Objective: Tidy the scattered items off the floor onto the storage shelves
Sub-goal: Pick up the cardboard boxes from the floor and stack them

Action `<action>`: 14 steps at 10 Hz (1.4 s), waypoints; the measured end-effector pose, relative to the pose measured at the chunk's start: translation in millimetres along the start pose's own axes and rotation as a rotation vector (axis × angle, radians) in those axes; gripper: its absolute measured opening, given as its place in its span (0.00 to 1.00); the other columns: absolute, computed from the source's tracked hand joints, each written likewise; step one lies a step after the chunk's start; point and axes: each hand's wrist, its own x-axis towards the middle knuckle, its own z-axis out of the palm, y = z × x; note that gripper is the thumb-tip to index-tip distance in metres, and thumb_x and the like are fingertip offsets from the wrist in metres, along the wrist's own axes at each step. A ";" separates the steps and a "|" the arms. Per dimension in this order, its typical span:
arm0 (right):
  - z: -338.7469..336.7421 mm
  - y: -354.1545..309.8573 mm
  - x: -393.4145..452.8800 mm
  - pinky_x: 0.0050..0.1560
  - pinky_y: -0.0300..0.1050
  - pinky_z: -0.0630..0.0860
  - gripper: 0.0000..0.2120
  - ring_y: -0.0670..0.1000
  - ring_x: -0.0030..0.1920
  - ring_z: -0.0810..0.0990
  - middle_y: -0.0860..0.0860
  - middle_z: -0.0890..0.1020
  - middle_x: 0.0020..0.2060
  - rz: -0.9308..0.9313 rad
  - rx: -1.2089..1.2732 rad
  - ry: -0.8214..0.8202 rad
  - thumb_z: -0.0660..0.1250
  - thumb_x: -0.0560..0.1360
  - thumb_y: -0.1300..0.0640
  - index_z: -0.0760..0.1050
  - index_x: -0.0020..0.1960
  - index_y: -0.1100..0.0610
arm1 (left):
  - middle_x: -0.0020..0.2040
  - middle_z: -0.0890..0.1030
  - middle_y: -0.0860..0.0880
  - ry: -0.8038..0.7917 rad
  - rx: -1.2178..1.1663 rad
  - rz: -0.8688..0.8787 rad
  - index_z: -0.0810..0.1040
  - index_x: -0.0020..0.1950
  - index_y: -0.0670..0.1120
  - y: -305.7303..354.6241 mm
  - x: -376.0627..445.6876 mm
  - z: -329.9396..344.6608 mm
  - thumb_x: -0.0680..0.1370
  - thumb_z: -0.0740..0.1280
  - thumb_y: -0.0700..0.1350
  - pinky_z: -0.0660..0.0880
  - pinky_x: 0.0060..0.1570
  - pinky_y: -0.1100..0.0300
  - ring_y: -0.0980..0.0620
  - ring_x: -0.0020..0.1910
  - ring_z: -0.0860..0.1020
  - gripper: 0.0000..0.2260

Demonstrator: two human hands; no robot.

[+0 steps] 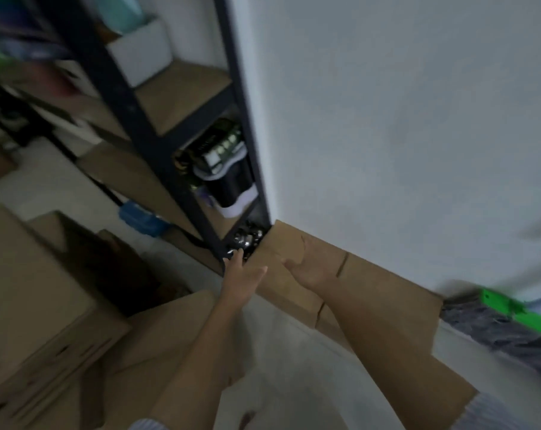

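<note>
Head view, left fingers: straight and loosely together, tips at a dark glossy bundle; whether they touch it is lost in blur. Holding nothing.
Head view, right fingers: spread flat on the face of the flat cardboard, thumb apart, nothing clasped; probably steadying it or pressing it aside to clear the gap.
Left hand: reaches low toward the foot of the rack, palm turned inward, as if to slip behind the bundle.
Right hand: rests on the cardboard's upper end, just beside the left.
Dark glossy bundle: wedged on the floor between the rack's black post and the cardboard end; too blurred to name.
Flat cardboard: leans along the white wall, down at floor level.
Storage shelves: wooden boards in a black frame, with a bare stretch of board midway up; a black-and-white item sits below.
Judgement: the bundle is likely the next pick, and the tight corner may make it awkward to pull free.
</note>
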 end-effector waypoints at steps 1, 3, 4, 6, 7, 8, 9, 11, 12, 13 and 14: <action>18.6 -47.4 -20.5 0.71 0.51 0.62 0.27 0.58 0.71 0.67 0.59 0.68 0.71 -0.091 -0.007 -0.081 0.64 0.79 0.51 0.62 0.75 0.60 | 0.79 0.57 0.43 0.137 -0.042 -0.034 0.56 0.79 0.44 -29.0 -20.0 -58.9 0.77 0.70 0.51 0.56 0.74 0.53 0.44 0.78 0.56 0.35; 86.4 -130.4 -42.0 0.70 0.55 0.64 0.39 0.60 0.72 0.65 0.57 0.66 0.72 -0.194 -0.079 -0.210 0.68 0.72 0.38 0.59 0.76 0.53 | 0.78 0.59 0.47 0.401 -0.064 -0.047 0.58 0.79 0.45 -107.6 -71.8 -175.0 0.78 0.68 0.52 0.53 0.76 0.46 0.48 0.79 0.51 0.33; 134.9 -171.3 -49.6 0.69 0.49 0.66 0.43 0.57 0.73 0.66 0.56 0.66 0.74 -0.253 -0.064 -0.258 0.70 0.70 0.38 0.58 0.76 0.56 | 0.76 0.65 0.43 0.553 -0.075 -0.032 0.62 0.77 0.41 -145.3 -95.8 -228.0 0.79 0.68 0.47 0.56 0.74 0.56 0.44 0.77 0.59 0.30; 236.9 -247.3 -73.3 0.71 0.47 0.61 0.41 0.54 0.76 0.60 0.53 0.58 0.78 -0.220 -0.040 -0.402 0.67 0.78 0.46 0.47 0.80 0.57 | 0.72 0.69 0.40 0.731 -0.069 -0.099 0.64 0.75 0.38 -227.3 -137.4 -328.2 0.77 0.70 0.42 0.62 0.73 0.48 0.41 0.73 0.65 0.28; 294.1 -268.0 -87.7 0.71 0.44 0.60 0.41 0.55 0.76 0.60 0.55 0.59 0.77 -0.127 0.024 -0.379 0.67 0.78 0.50 0.47 0.79 0.63 | 0.73 0.68 0.41 0.786 -0.048 -0.170 0.65 0.74 0.39 -267.8 -153.2 -365.1 0.76 0.72 0.44 0.60 0.73 0.45 0.40 0.74 0.62 0.30; 344.7 -271.2 -103.4 0.70 0.45 0.65 0.34 0.57 0.72 0.68 0.56 0.68 0.73 -0.033 0.109 -0.346 0.67 0.78 0.49 0.58 0.76 0.65 | 0.75 0.65 0.40 0.759 -0.018 -0.217 0.64 0.75 0.39 -305.4 -157.8 -389.3 0.73 0.74 0.46 0.57 0.73 0.41 0.38 0.76 0.57 0.34; 385.9 -267.0 -114.1 0.71 0.46 0.64 0.34 0.57 0.72 0.68 0.57 0.69 0.73 0.089 0.233 -0.314 0.66 0.78 0.47 0.60 0.76 0.66 | 0.79 0.55 0.43 0.722 0.038 -0.224 0.59 0.78 0.42 -321.5 -155.6 -407.7 0.73 0.74 0.48 0.49 0.76 0.44 0.43 0.79 0.46 0.39; 438.0 -284.8 -134.4 0.56 0.61 0.77 0.24 0.60 0.65 0.74 0.53 0.74 0.64 0.404 0.473 -0.444 0.65 0.78 0.44 0.67 0.68 0.57 | 0.80 0.46 0.45 0.601 0.234 -0.145 0.53 0.79 0.44 -323.9 -116.5 -460.0 0.73 0.73 0.53 0.45 0.74 0.40 0.43 0.78 0.40 0.43; 464.4 -277.6 -116.2 0.50 0.63 0.80 0.37 0.61 0.60 0.77 0.55 0.76 0.64 0.369 0.496 -0.408 0.70 0.72 0.39 0.65 0.72 0.58 | 0.80 0.43 0.44 0.538 0.349 -0.105 0.51 0.80 0.44 -311.0 -88.8 -492.9 0.73 0.72 0.56 0.46 0.75 0.40 0.43 0.78 0.38 0.43; 553.1 -188.6 6.1 0.52 0.69 0.78 0.67 0.61 0.60 0.78 0.55 0.75 0.66 0.350 0.352 -0.248 0.72 0.45 0.22 0.57 0.76 0.55 | 0.80 0.39 0.41 0.457 0.490 -0.105 0.50 0.80 0.45 -299.7 -65.1 -521.2 0.74 0.70 0.58 0.44 0.75 0.41 0.41 0.78 0.36 0.42; 551.4 -177.5 25.2 0.55 0.64 0.78 0.77 0.57 0.59 0.79 0.53 0.78 0.63 0.342 0.488 -0.157 0.71 0.31 0.21 0.59 0.74 0.54 | 0.79 0.36 0.40 0.405 0.644 -0.100 0.48 0.80 0.46 -295.2 -46.8 -549.3 0.76 0.67 0.58 0.42 0.74 0.39 0.39 0.77 0.34 0.41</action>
